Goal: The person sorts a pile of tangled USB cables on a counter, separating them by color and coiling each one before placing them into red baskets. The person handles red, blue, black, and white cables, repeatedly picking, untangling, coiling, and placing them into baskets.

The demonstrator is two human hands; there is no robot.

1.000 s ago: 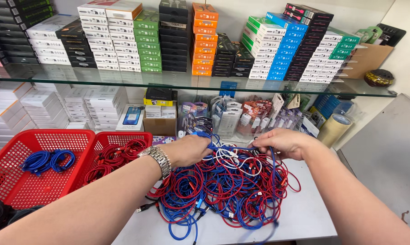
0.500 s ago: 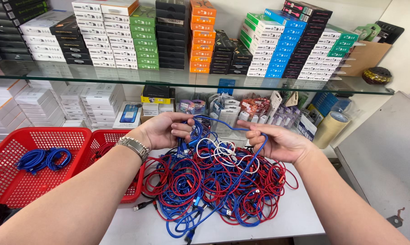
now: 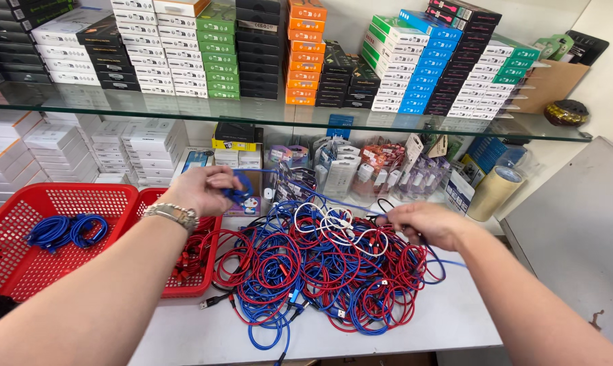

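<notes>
Upper glass shelf, left to right: stacks of flat black boxes (image 3: 8,20), white boxes (image 3: 150,47), green boxes (image 3: 215,51), black boxes (image 3: 255,47), orange boxes (image 3: 305,54), dark boxes (image 3: 340,74), white-and-green boxes (image 3: 391,64), blue boxes (image 3: 425,64), and green-edged white boxes (image 3: 503,81) at the right end.

Lower level: stacks of plain white cartons (image 3: 62,146) at left; a yellow-and-black box (image 3: 235,135) at centre; clear hanging blister packs (image 3: 360,169) to its right; a tan cardboard piece (image 3: 547,85) stands far right on the shelf.
</notes>
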